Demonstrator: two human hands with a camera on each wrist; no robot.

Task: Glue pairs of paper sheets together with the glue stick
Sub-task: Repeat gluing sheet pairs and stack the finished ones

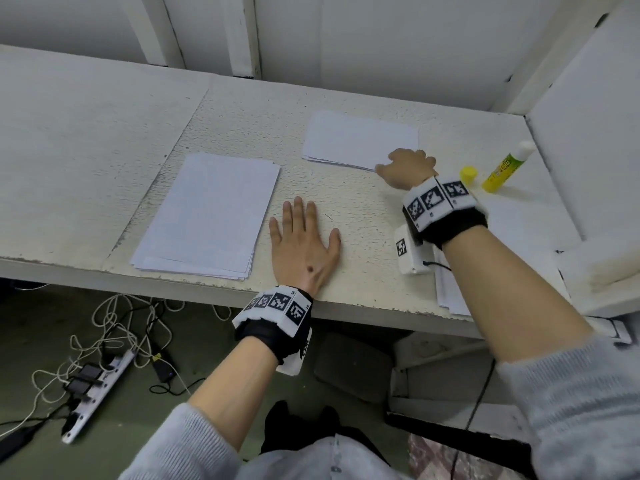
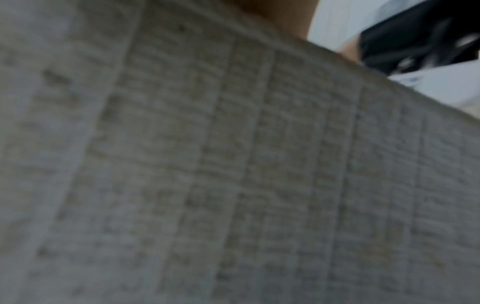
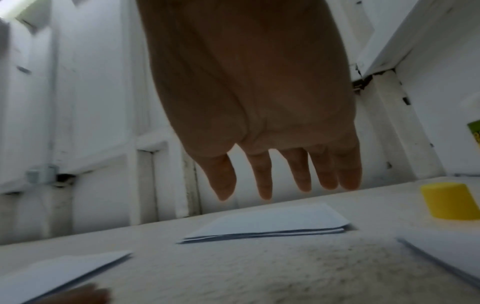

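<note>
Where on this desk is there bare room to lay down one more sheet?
The widest bare patch is the far-left tabletop, left of the near paper stack. A narrower strip lies between that stack and the far stack, partly taken by the left hand. The right side is crowded: right hand, yellow cap, glue stick.

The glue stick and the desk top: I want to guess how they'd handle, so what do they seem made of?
Glue stick: likely smooth plastic, a yellow tube with a printed label and a white glue tip; its yellow cap, off beside it, looks like the same plastic. Desk top: a hard board with a rough, pebbled off-white coat, chipped along the front edge; the core cannot be told.
</note>
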